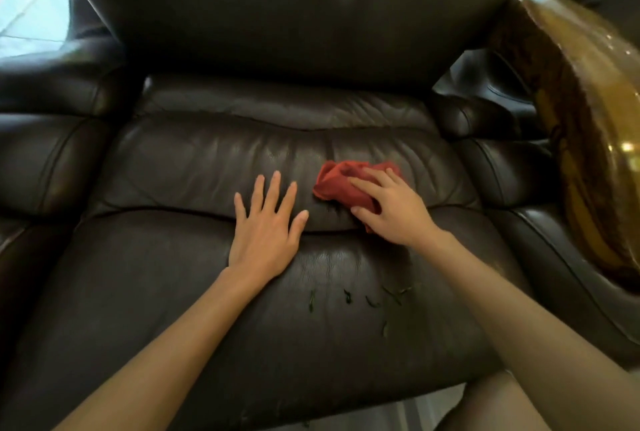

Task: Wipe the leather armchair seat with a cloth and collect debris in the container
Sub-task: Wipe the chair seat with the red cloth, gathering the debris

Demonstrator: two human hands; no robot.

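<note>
Right hand (391,209) presses a bunched red cloth (341,185) onto the armchair seat (173,167), fingers closed over it for wiping. Left hand (266,226) lies flat and spread, apparently bracing. Green debris (372,301) sits nearer the front edge; no container visible.

left hand (265,223) flat, fingers spread; right hand (391,209) palm-down, fingers curled, arms outstretched
</note>
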